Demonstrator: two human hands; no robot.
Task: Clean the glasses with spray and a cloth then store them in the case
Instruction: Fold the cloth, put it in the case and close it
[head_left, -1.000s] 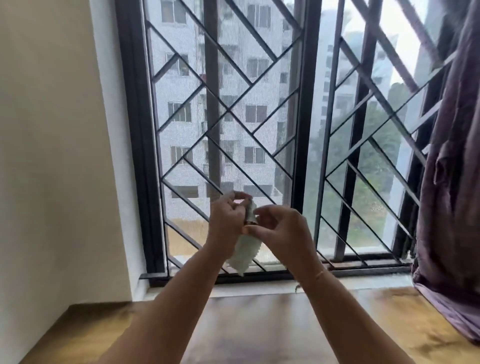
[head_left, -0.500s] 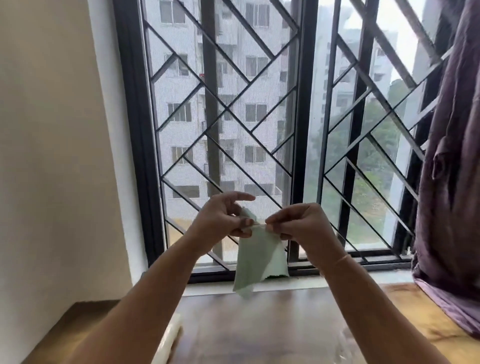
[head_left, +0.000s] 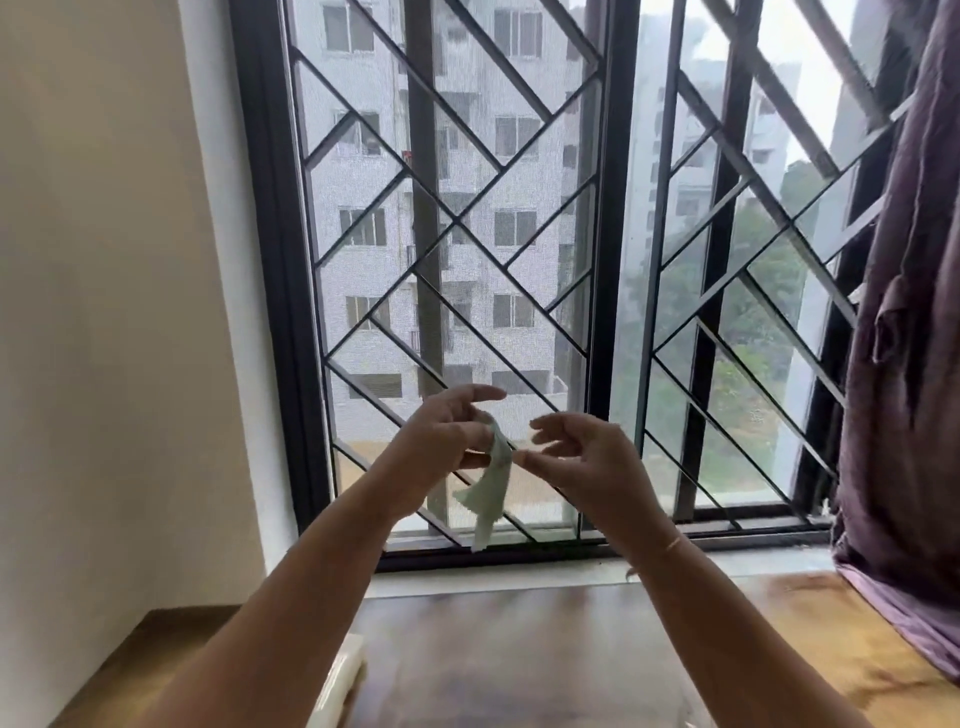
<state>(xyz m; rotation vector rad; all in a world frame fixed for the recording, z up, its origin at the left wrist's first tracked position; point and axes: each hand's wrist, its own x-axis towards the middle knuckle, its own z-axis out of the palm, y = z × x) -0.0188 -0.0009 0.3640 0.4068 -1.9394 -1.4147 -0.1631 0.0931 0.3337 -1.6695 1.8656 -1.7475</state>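
A small pale green cloth (head_left: 491, 491) hangs bunched in the air in front of the window. My left hand (head_left: 444, 441) pinches its top between thumb and fingers, with the index finger stretched out above. My right hand (head_left: 582, 457) hovers just right of the cloth with its fingers spread and relaxed, one fingertip close to the cloth's edge, holding nothing. Both hands are raised well above the table. The glasses, the spray and an open case do not show in this view.
A brown wooden table (head_left: 519, 649) lies below my arms, with a pale whitish object (head_left: 343, 686) at its lower left, partly hidden by my left forearm. A barred window (head_left: 597, 260) stands behind, a purple curtain (head_left: 909, 364) hangs at the right, and a cream wall is at the left.
Half a second ago both hands held the cloth stretched between them. My right hand has let go and opened, and the cloth now hangs bunched from my left hand alone.
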